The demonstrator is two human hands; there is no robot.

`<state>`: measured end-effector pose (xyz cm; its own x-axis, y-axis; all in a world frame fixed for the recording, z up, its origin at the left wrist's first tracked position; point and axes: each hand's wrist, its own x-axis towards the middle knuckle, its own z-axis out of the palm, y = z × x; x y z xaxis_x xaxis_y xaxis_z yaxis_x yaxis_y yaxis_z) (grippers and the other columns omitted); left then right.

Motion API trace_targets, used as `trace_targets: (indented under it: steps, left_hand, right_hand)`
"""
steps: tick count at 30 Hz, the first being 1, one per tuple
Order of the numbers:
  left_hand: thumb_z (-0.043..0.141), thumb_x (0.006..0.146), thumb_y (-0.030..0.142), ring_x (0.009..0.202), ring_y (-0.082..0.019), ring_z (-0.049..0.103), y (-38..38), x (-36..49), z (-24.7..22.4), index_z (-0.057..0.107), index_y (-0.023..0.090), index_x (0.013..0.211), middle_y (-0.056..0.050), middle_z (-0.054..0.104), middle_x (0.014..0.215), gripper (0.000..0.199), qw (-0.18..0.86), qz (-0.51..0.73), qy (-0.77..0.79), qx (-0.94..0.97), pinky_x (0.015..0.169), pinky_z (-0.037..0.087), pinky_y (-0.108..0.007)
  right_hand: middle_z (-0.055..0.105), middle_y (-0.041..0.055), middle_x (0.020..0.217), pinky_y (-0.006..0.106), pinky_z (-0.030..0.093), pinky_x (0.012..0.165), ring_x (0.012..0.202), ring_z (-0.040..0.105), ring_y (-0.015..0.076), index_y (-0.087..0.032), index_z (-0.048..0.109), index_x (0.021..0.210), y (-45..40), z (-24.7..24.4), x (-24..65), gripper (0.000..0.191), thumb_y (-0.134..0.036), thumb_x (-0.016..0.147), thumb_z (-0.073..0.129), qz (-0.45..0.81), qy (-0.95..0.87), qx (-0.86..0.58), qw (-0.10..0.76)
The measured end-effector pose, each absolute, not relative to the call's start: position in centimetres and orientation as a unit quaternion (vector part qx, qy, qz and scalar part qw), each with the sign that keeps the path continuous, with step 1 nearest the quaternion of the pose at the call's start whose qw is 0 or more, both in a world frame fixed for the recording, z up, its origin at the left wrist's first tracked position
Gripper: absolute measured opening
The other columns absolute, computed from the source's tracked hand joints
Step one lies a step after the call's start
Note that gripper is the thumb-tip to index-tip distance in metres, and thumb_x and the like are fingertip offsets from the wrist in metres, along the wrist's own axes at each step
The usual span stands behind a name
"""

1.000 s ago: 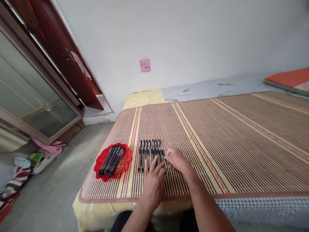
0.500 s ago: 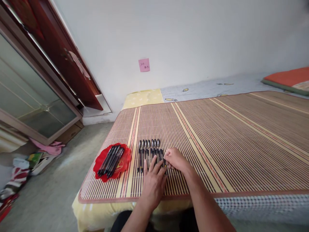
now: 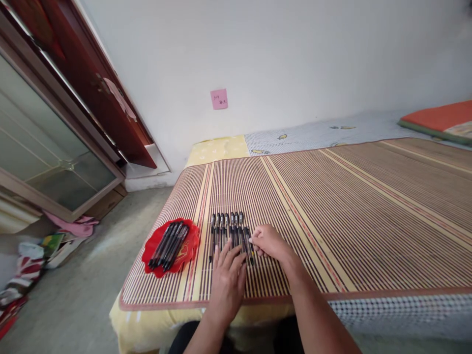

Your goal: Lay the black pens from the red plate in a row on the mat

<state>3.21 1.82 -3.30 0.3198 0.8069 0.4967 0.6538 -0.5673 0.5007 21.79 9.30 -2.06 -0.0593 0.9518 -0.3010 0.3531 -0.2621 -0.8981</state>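
Several uncapped pens [image 3: 244, 241] lie side by side on the striped mat [image 3: 354, 221], pointing toward me. Above them runs a row of black pen caps [image 3: 226, 219]; the rightmost pen [image 3: 249, 246] has no cap over it. My left hand [image 3: 229, 268] is open, fingers spread over the lower ends of the middle pens and hiding part of them. Just right of the rightmost pen, my right hand [image 3: 268, 241] is closed with its fingers curled; what they hold, if anything, is hidden.
A red scalloped dish [image 3: 193, 248] holding several black pens [image 3: 169, 246] sits on the mat's left side. Near me is the bed's front edge. A folded orange cloth [image 3: 438, 118] lies far right. At left stand a glass-panelled cabinet door [image 3: 55, 152] and a dark red door [image 3: 99, 98].
My left hand has slid left and slightly toward me, uncovering the lower end of the rightmost pen. My right hand stays nearly in place, fingers still curled.
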Motion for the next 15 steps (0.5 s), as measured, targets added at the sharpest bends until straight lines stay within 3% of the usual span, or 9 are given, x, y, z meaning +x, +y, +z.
trace_targets:
  steps: [2, 4, 6, 7, 8, 11, 15]
  left_hand:
    - [0.057, 0.094, 0.023, 0.143, -0.031, 0.044, 1.4, 2.9, -2.9, 0.072, 0.027, 0.114, -0.007, 0.07, 0.128, 0.025, 0.188, 0.428, 0.464, 0.753, 0.123, 0.016, -0.064]
    - [0.058, 0.096, 0.034, 0.145, -0.031, 0.041, 0.9, 2.6, -1.6, 0.072, 0.027, 0.118, -0.008, 0.067, 0.134, 0.028, 0.362, 0.494, 0.446, 0.652, 0.124, 0.014, -0.061]
    - [0.047, 0.1, 0.05, 0.146, -0.031, 0.039, 0.8, 2.4, 0.6, 0.065, 0.024, 0.132, -0.011, 0.059, 0.145, 0.046, 0.565, 0.525, 0.376, 0.514, 0.124, 0.018, -0.057]
    - [0.033, 0.101, 0.06, 0.145, -0.032, 0.041, 0.8, 2.4, 2.0, 0.059, 0.022, 0.14, -0.013, 0.055, 0.149, 0.06, 0.613, 0.524, 0.345, 0.481, 0.122, 0.024, -0.058]
    - [0.023, 0.1, 0.065, 0.144, -0.032, 0.042, 1.1, 2.4, 3.3, 0.054, 0.02, 0.145, -0.013, 0.051, 0.152, 0.07, 0.647, 0.524, 0.315, 0.455, 0.121, 0.028, -0.056]
    - [0.022, 0.095, 0.073, 0.15, -0.029, 0.031, 2.6, 3.0, 7.0, 0.052, 0.016, 0.146, -0.011, 0.041, 0.16, 0.083, 0.752, 0.537, 0.185, 0.334, 0.124, 0.025, -0.045]
    - [0.021, 0.091, 0.08, 0.152, -0.027, 0.028, 5.5, 4.6, 8.6, 0.056, 0.011, 0.142, -0.011, 0.04, 0.16, 0.092, 0.79, 0.536, 0.098, 0.281, 0.124, 0.025, -0.039]
  right_hand:
    - [0.067, -0.0009, 0.057, 0.018, 0.042, 0.041, 0.044, 0.063, 0.0119, -0.019, 0.057, 0.073, 9.3, -2.1, 22.2, 0.014, -0.02, 0.086, 0.06, 0.495, -0.531, -0.62, 0.297]
    - [0.067, -0.0003, 0.057, 0.019, 0.042, 0.043, 0.043, 0.062, 0.0117, -0.019, 0.056, 0.072, 9.4, -2.1, 22.5, 0.018, -0.026, 0.088, 0.059, 0.481, -0.539, -0.619, 0.309]
    - [0.064, -0.0009, 0.056, 0.02, 0.042, 0.044, 0.042, 0.058, 0.011, -0.02, 0.054, 0.069, 9.6, -1.8, 22.7, 0.025, -0.032, 0.09, 0.057, 0.451, -0.546, -0.611, 0.355]
    - [0.062, -0.0016, 0.055, 0.021, 0.042, 0.044, 0.041, 0.056, 0.0107, -0.02, 0.054, 0.068, 9.7, -1.6, 22.6, 0.027, -0.036, 0.09, 0.056, 0.434, -0.544, -0.603, 0.391]
    - [0.061, -0.0021, 0.054, 0.021, 0.041, 0.044, 0.041, 0.054, 0.0105, -0.02, 0.054, 0.069, 9.9, -1.3, 22.6, 0.028, -0.039, 0.09, 0.055, 0.421, -0.536, -0.591, 0.43]
    - [0.061, -0.0007, 0.058, 0.021, 0.039, 0.042, 0.044, 0.053, 0.0115, -0.019, 0.06, 0.079, 10.2, -0.4, 21.9, 0.031, -0.048, 0.089, 0.054, 0.426, -0.477, -0.544, 0.544]
    - [0.073, 0.0084, 0.078, 0.023, 0.049, 0.051, 0.062, 0.065, 0.0157, -0.016, 0.067, 0.098, 10.1, 0.0, 20.7, 0.042, -0.055, 0.088, 0.058, 0.489, -0.392, -0.462, 0.627]
